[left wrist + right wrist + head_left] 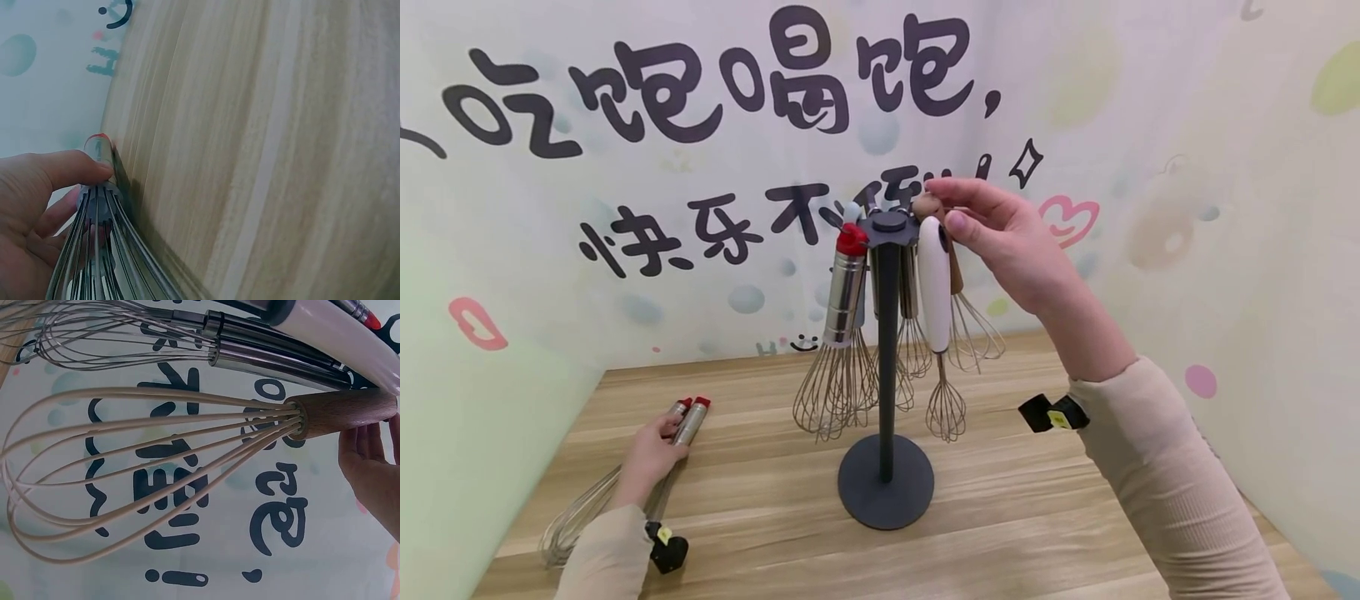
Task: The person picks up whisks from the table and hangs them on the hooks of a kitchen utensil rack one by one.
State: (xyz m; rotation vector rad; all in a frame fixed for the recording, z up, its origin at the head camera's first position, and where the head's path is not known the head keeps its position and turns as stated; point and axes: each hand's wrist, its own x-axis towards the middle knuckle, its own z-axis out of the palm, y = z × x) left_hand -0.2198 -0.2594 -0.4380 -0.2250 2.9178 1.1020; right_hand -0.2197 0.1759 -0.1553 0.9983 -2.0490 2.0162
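wooden table (1015, 500) | pastel lettered wall (625, 275) | left hand (651, 454) grips whisks (688, 421) | right hand (1000, 242) pinches wooden-handled whisk (337, 414)

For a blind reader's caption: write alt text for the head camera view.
A person's right hand pinches the top of a wooden-handled whisk hanging on a dark grey rack that carries several other whisks, among them a white-handled whisk. The left hand grips two red-capped steel whisks lying on the wooden table.
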